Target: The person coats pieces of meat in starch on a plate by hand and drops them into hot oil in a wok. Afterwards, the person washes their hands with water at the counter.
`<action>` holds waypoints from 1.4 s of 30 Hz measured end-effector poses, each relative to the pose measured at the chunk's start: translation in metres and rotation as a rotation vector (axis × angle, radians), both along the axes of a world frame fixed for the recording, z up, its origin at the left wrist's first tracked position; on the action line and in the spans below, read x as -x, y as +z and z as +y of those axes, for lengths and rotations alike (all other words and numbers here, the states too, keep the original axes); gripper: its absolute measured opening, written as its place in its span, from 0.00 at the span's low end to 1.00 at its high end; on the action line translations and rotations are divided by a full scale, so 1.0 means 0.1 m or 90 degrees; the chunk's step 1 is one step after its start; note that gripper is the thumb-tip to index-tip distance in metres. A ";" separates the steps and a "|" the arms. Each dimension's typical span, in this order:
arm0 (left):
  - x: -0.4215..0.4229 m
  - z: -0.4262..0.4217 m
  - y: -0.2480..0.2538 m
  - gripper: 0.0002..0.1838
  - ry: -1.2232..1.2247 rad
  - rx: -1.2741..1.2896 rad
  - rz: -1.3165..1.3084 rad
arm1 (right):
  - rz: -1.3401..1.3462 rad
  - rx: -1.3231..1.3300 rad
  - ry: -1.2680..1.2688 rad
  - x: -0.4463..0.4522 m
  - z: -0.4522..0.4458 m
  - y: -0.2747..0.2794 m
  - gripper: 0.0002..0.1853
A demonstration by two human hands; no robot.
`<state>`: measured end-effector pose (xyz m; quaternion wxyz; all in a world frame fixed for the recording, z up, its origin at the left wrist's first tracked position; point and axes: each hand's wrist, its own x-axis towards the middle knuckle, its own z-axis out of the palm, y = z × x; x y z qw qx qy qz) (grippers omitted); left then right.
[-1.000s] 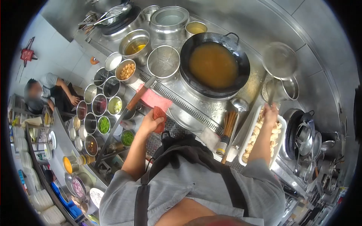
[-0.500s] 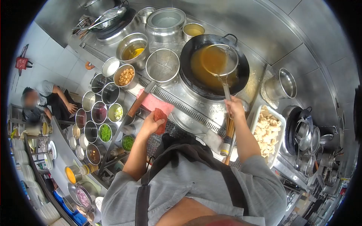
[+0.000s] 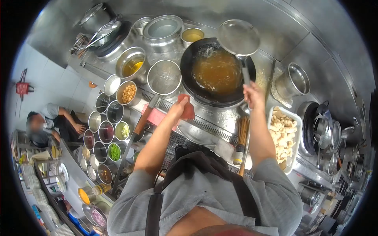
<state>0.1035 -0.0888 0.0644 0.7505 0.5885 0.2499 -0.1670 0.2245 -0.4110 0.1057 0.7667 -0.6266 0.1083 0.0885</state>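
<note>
My right hand (image 3: 254,95) is closed around the handle of a round wire-mesh strainer (image 3: 238,38), raised over the far right rim of the black wok (image 3: 186,67). Brown, bubbling liquid (image 3: 216,72) fills the bottom of the wok. In my left hand (image 3: 178,109) is a folded red cloth (image 3: 188,108), close to the wok's near left side. A second strainer (image 3: 164,77) with a wooden handle rests left of the wok, its handle pointing toward me. Beneath that handle lies a pink cloth (image 3: 156,117).
A white tray of pale chunks (image 3: 298,155) stands at my right, beside a bamboo brush (image 3: 243,131). Metal pots of ingredients, including chopped greens (image 3: 114,152), crowd the left. A co-worker (image 3: 63,122) sits at far left. Another wok (image 3: 306,129) is at far right.
The strainer in my right hand has lifted out from over the wok's middle toward its far right edge. My left hand has moved forward and right, toward the wok, with the red cloth.
</note>
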 end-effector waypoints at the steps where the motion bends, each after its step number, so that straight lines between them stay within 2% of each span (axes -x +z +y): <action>1: -0.14 -0.04 -0.11 0.25 -0.013 0.025 0.029 | -0.012 0.069 -0.004 0.03 -0.09 0.29 0.16; 2: -0.27 -0.10 -0.22 0.27 -0.029 0.050 0.058 | -0.045 0.210 0.013 -0.17 -0.37 0.11 0.16; 4: -0.45 -0.31 -0.21 0.24 -0.011 0.006 0.086 | -0.039 0.457 -0.033 -0.28 -0.63 0.15 0.15; 5: -0.51 -0.37 -0.16 0.23 -0.048 -0.016 0.119 | -0.029 0.459 -0.045 -0.35 -0.79 0.01 0.15; 7: -0.63 -0.45 -0.26 0.18 -0.067 -0.039 0.174 | -0.299 0.945 -0.132 -0.49 -1.15 -0.44 0.16; 8: -0.65 -0.47 -0.28 0.18 -0.076 -0.043 0.178 | -0.288 0.945 -0.137 -0.54 -1.29 -0.51 0.16; 10: -0.68 -0.47 -0.29 0.17 -0.075 0.003 0.157 | -0.083 0.928 0.056 -0.59 -1.51 -0.63 0.20; 11: -0.69 -0.47 -0.28 0.15 -0.067 0.018 0.174 | -0.074 0.923 0.051 -0.57 -1.62 -0.69 0.20; 12: -0.72 -0.47 -0.32 0.15 -0.074 0.013 0.177 | -0.148 0.948 0.008 -0.53 -1.68 -0.68 0.20; 13: -0.75 -0.48 -0.37 0.13 -0.030 0.061 0.126 | -0.223 0.972 -0.036 -0.49 -1.71 -0.68 0.19; 14: -0.75 -0.48 -0.42 0.12 0.013 0.108 0.078 | -0.214 0.968 -0.039 -0.42 -1.77 -0.66 0.19; 16: -0.77 -0.48 -0.52 0.12 0.005 0.080 0.079 | 0.006 0.499 -0.170 -0.20 -1.75 -0.24 0.17; 17: -0.78 -0.47 -0.55 0.13 0.004 0.058 0.073 | 0.010 0.495 -0.174 -0.14 -1.79 -0.22 0.17; 19: -0.78 -0.47 -0.54 0.13 -0.002 0.060 0.067 | -0.098 0.275 -0.306 -0.03 -1.98 -0.19 0.14; 22: -0.78 -0.43 -0.43 0.15 -0.028 0.075 0.083 | -0.024 0.205 -0.294 0.05 -2.33 -0.08 0.16; 23: -0.79 -0.43 -0.41 0.15 -0.043 0.069 0.086 | -0.026 0.202 -0.297 0.04 -2.51 -0.12 0.16; 24: -0.77 -0.44 -0.41 0.16 -0.058 0.062 0.090 | 0.021 0.227 -0.296 0.03 -2.69 -0.16 0.20; 25: -0.73 -0.49 -0.45 0.13 0.002 0.074 0.051 | 0.067 0.250 -0.294 0.08 -2.72 -0.14 0.25; 26: -0.72 -0.51 -0.48 0.13 -0.004 0.070 0.049 | 0.067 0.244 -0.301 0.16 -2.74 -0.14 0.25; 28: -0.71 -0.50 -0.52 0.12 0.023 0.089 0.017 | 0.012 0.452 -0.422 0.49 -2.62 0.04 0.25; 30: -0.71 -0.46 -0.60 0.12 0.017 0.091 0.017 | -0.228 0.732 -0.558 0.99 -2.43 0.05 0.22; 32: -0.76 -0.43 -0.63 0.12 0.011 0.098 0.018 | -0.282 0.526 -0.607 1.73 -1.75 0.31 0.19; 33: -0.76 -0.40 -0.65 0.12 0.001 0.105 0.014 | -0.283 0.608 -0.592 2.14 -1.51 0.23 0.16; 34: -0.76 -0.37 -0.69 0.12 -0.008 0.114 0.011 | -0.119 0.528 -0.510 2.58 -1.14 0.26 0.13; 35: -0.77 -0.36 -0.72 0.12 -0.015 0.113 0.017 | -0.144 0.379 -0.410 2.96 -0.81 0.11 0.10; 36: -0.78 -0.34 -0.74 0.11 -0.012 0.115 0.011 | -0.176 0.390 -0.343 3.31 -0.55 -0.27 0.09; 37: -0.79 -0.33 -0.75 0.11 -0.007 0.116 0.005 | -0.166 0.485 -0.271 3.57 -0.29 -0.55 0.10; 38: -0.77 -0.33 -0.75 0.11 -0.010 0.112 0.011 | 0.080 0.355 -0.113 3.83 -0.11 -0.79 0.14; 40: -0.75 -0.34 -0.70 0.11 -0.011 0.091 -0.010 | 0.196 0.228 -0.030 4.07 0.25 -1.26 0.14; 41: -0.75 -0.31 -0.71 0.11 -0.033 0.079 0.017 | 0.203 0.213 -0.033 4.08 0.29 -1.50 0.14; 42: -0.76 -0.33 -0.69 0.11 -0.042 0.061 0.022 | 0.231 0.272 -0.058 4.08 0.32 -1.75 0.16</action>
